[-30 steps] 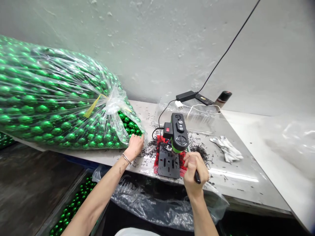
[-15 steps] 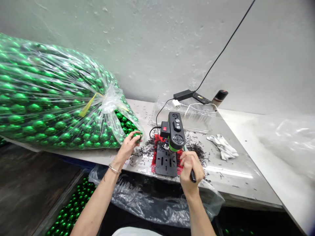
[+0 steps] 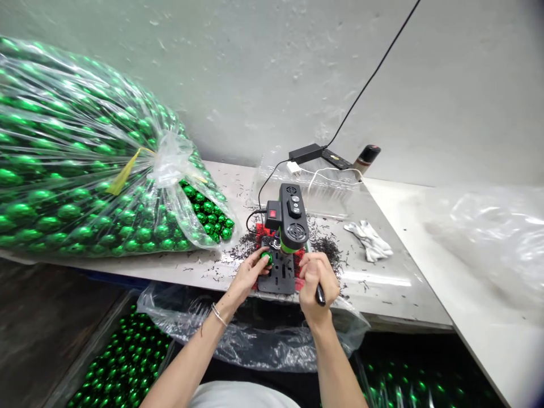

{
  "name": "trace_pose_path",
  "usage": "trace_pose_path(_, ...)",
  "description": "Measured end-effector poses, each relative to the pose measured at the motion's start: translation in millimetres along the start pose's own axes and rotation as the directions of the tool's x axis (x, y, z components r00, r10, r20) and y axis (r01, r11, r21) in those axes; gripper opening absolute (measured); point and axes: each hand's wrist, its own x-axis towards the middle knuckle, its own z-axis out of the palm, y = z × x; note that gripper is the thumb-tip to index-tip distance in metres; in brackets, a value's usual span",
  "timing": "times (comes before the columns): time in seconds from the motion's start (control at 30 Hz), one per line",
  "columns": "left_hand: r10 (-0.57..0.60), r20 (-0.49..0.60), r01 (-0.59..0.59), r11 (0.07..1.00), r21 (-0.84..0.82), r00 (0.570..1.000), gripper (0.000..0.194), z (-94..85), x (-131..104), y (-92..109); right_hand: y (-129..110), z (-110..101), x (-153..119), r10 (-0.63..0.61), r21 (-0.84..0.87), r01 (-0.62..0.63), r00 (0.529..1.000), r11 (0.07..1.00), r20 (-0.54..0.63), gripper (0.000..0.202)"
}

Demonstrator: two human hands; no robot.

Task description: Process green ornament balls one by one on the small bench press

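My left hand (image 3: 250, 273) pinches a shiny green ball (image 3: 267, 258), holding it over the left side of a slotted black metal plate (image 3: 278, 279). Above that plate stands a black device (image 3: 294, 218) with round vents, buttons and a red switch at its side. To the right of the plate, my right hand (image 3: 319, 283) is wrapped around a black-handled tool (image 3: 321, 296); the handle's end sticks out below the fist, and its front part is mostly hidden. More green balls (image 3: 208, 214) show at the mouth of a big clear plastic bag (image 3: 127, 170) on the left.
Black scraps (image 3: 327, 252) litter the table (image 3: 395, 289) around a red mat (image 3: 300, 262). White gloves (image 3: 370, 241) lie to the right. Behind the device are a clear plastic tray (image 3: 331, 204) and a power adapter (image 3: 306, 153). Containers of green balls (image 3: 123, 351) stand below the table.
My left hand has moved from the bag's mouth rightward to the black plate, carrying a green ball. My right hand keeps its grip beside the device. The whole view has shifted slightly.
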Motion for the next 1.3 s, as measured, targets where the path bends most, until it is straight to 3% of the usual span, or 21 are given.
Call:
trace_pose_path(0.17, 0.164, 0.036, -0.168, 0.946, 0.278, 0.986, 0.045, 3.7, 0.6, -7.7, 1.3, 0.1, -3.5, 0.015, 0.013, -0.015, 1.000, 1.000, 0.008, 0.030)
trace_pose_path(0.33, 0.381, 0.039, -0.311, 0.685, 0.659, 0.924, 0.036, 6.1, -4.3, -15.5, 1.4, -0.2, -4.6, 0.000, 0.010, -0.001, 1.000, 1.000, 0.019, 0.030)
trace_pose_path(0.47, 0.491, 0.126, -0.406, 0.519, 0.752, 0.862, 0.033, 7.8, -5.4, -21.5, 0.3, -0.1, -3.6, -0.006, -0.009, 0.007, 1.000, 1.000, 0.016, 0.030)
trace_pose_path(0.6, 0.569, 0.213, -0.503, 0.418, 0.756, 0.794, 0.033, 10.0, -3.0, -26.7, 0.3, -1.0, -5.4, 0.007, -0.025, -0.007, 1.000, 1.000, 0.017, 0.030)
trace_pose_path(0.73, 0.590, 0.239, -0.535, 0.398, 0.745, 0.771, 0.033, 10.6, -0.5, -30.6, 6.4, -2.0, -16.3, 0.014, -0.045, -0.013, 1.000, 0.999, 0.023, 0.028)
trace_pose_path(1.03, 0.582, 0.244, -0.537, 0.405, 0.740, 0.775, 0.033, 8.8, -1.7, -32.7, 39.9, 10.5, -52.7, -0.089, -0.054, 0.087, 0.995, 0.995, -0.041, 0.027)
trace_pose_path(1.3, 0.589, 0.261, -0.554, 0.395, 0.733, 0.765, 0.034, 10.0, -1.7, -31.4, 49.8, 16.1, -61.3, -0.099, -0.052, 0.095, 0.992, 0.994, -0.084, 0.029)
